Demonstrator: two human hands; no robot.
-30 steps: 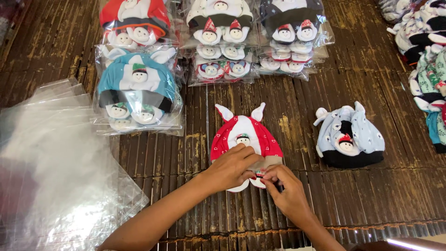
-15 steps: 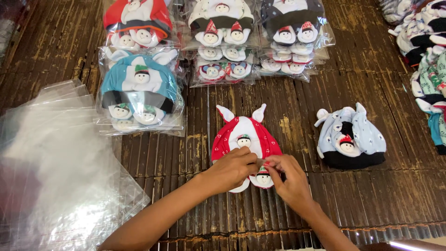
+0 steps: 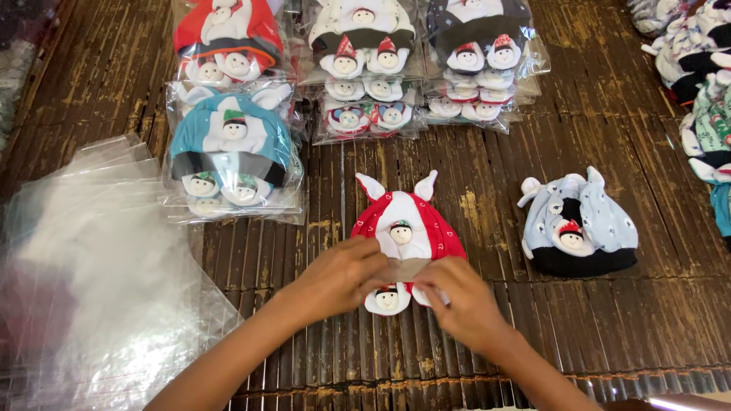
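A red and white baby hat (image 3: 407, 221) with two pointed ears and a small doll face lies flat on the dark slatted mat (image 3: 487, 335). My left hand (image 3: 343, 278) presses on its lower left edge. My right hand (image 3: 457, 301) pinches the lower right edge, beside small matching booties (image 3: 386, 298) tucked under the hat. Both hands grip the red set. A grey-blue hat (image 3: 579, 228) with a black brim lies loose to the right, untouched.
A stack of clear plastic bags (image 3: 91, 281) lies at the left. Bagged hat sets sit above: a teal set (image 3: 232, 152), a red set (image 3: 225, 38), a white set (image 3: 362, 61) and a dark set (image 3: 480, 53). More loose hats (image 3: 704, 76) pile at the right edge.
Both hands have shifted slightly along the lower edge of the red hat, and the booties under it now show between them. The camera view moved a little.
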